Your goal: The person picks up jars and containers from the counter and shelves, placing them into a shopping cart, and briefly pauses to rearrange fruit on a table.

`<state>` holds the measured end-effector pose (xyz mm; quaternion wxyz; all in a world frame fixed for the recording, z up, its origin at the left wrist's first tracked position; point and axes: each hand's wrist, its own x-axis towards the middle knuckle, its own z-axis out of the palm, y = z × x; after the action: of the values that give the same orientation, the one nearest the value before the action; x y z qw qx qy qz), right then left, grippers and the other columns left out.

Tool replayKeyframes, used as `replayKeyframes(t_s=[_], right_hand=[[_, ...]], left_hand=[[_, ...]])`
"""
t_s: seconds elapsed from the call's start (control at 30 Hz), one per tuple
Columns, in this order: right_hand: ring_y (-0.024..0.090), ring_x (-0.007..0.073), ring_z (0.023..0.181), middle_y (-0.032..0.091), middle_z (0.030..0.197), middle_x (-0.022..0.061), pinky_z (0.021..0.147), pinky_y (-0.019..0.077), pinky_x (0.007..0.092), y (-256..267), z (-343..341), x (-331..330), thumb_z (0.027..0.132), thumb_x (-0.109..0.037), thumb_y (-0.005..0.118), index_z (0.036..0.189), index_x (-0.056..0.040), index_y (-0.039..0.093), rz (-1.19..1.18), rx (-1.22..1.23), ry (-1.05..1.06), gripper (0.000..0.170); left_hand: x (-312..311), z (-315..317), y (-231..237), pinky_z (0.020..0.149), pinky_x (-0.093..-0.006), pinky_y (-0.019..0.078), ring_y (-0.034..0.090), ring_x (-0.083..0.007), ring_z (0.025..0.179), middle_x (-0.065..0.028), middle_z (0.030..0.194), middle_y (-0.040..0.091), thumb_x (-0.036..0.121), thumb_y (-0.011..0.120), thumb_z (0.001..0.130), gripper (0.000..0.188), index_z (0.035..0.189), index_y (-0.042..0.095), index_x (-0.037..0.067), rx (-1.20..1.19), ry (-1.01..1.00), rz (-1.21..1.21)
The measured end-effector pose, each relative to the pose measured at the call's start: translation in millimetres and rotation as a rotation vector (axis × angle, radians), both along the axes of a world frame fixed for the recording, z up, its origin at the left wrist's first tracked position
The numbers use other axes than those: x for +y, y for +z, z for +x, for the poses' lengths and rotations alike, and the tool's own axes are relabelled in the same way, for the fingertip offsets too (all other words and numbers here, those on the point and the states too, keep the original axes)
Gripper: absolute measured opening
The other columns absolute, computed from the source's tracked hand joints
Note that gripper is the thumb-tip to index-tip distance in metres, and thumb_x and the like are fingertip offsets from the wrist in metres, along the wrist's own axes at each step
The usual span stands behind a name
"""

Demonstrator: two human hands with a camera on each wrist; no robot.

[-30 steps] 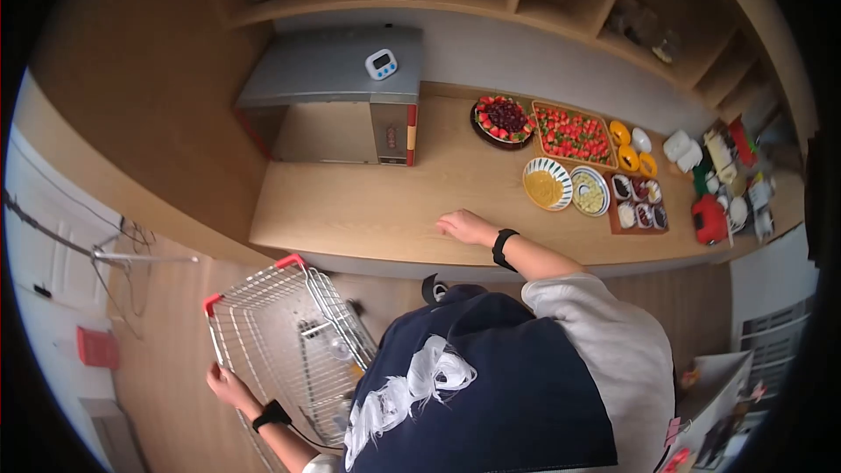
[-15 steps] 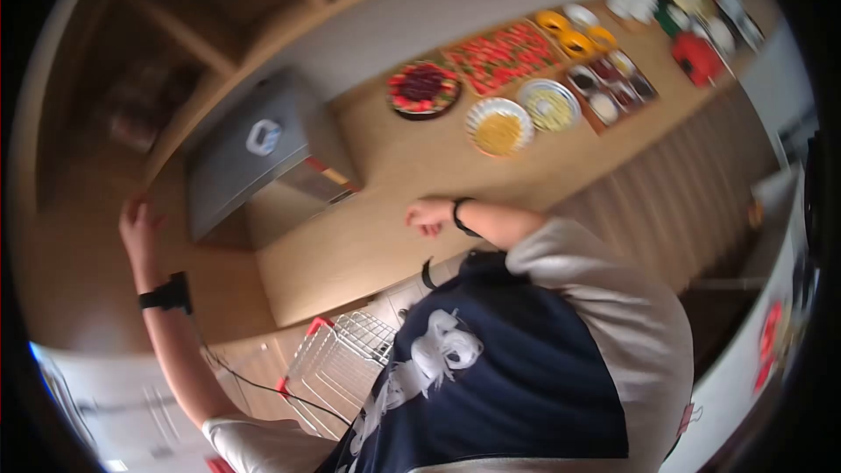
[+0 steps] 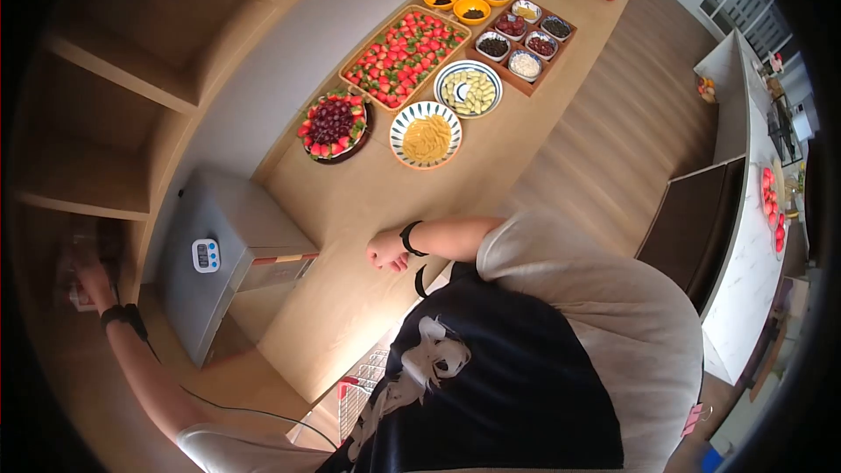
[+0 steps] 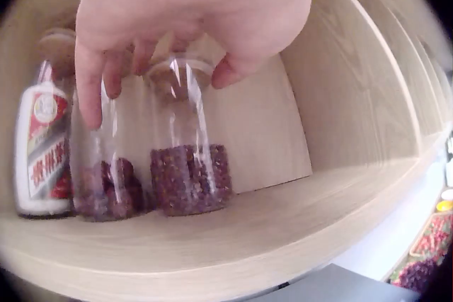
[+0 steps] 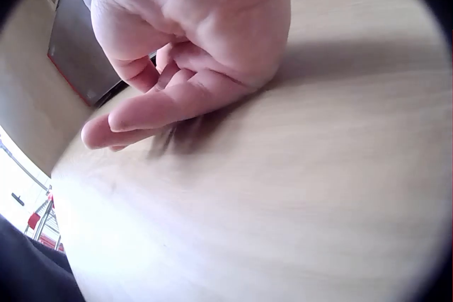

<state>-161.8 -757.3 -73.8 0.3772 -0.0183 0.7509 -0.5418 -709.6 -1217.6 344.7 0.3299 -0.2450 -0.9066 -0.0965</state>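
Note:
My left hand reaches from above into a shelf compartment, fingers spread and pointing down. Its thumb is right at the cork lid of a clear glass jar, part filled with small dark red-purple dried pieces. The other fingers hang over a second glass jar holding larger dark red dried fruit. Left of that stands a white bottle with a red label. In the head view the left hand is dim inside the shelf. My right hand rests on the wooden counter, fingers loosely curled, holding nothing.
Below the shelf stands a grey oven with a white timer on top. Along the counter are a fruit-topped cake, a strawberry tray, patterned bowls and a divided wooden box. A wire cart sits below the counter's edge.
My left hand has left the wire cart's rim, risen past the oven and entered the shelf beside the jars. The view has turned left. The right hand stays at the counter.

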Motion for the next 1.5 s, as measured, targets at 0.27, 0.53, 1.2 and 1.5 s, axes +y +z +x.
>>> replayKeyframes(t_s=[0.27, 0.53, 1.2, 1.5], right_hand=[[0.071, 0.0235, 0.060, 0.073, 0.075, 0.0149, 0.051, 0.0554, 0.0344, 9.8, -4.9, -0.5, 0.089, -0.012, 0.050, 0.108, -0.0027, 0.062, 0.006, -0.040, -0.007, 0.024], [0.070, 0.0255, 0.056, 0.072, 0.073, 0.0180, 0.046, 0.0535, 0.0364, -7.7, -10.7, -8.4, 0.085, -0.011, 0.054, 0.103, 0.0002, 0.065, 0.007, -0.055, -0.044, 0.024], [0.071, 0.0270, 0.058, 0.072, 0.075, 0.0203, 0.046, 0.0541, 0.0353, -2.9, -6.4, -2.6, 0.089, -0.011, 0.050, 0.107, 0.0029, 0.059, -0.086, -0.119, -0.043, 0.024], [0.064, 0.0145, 0.052, 0.066, 0.066, 0.0072, 0.044, 0.0506, 0.0291, -5.5, 2.0, -4.0, 0.093, -0.015, 0.059, 0.098, -0.0070, 0.064, -0.107, -0.106, -0.171, 0.011]], left_hand=[[-22.1, -90.3, 22.1, 0.107, -0.0450, 0.0400, 0.049, -0.0393, 0.133, -0.0267, 0.145, 0.049, 0.042, 0.061, 0.095, 0.068, 0.143, 0.046, -0.004, 0.638, 0.206, -0.857], [-7.1, -61.4, 33.3, 0.112, -0.0454, 0.0377, 0.047, -0.0376, 0.135, -0.0246, 0.146, 0.048, 0.038, 0.065, 0.093, 0.066, 0.145, 0.046, 0.003, 0.182, 0.296, -0.305], [109.2, 524.8, 1.4, 0.095, -0.0357, 0.0539, 0.061, -0.0234, 0.114, -0.0129, 0.134, 0.060, 0.023, 0.068, 0.095, 0.047, 0.135, 0.058, 0.001, 0.088, 0.244, 0.609], [59.5, 746.6, -38.9, 0.094, -0.0455, 0.0551, 0.064, -0.0328, 0.114, -0.0204, 0.145, 0.052, 0.025, 0.054, 0.101, 0.066, 0.154, 0.026, 0.000, 0.072, 0.584, 0.712]])
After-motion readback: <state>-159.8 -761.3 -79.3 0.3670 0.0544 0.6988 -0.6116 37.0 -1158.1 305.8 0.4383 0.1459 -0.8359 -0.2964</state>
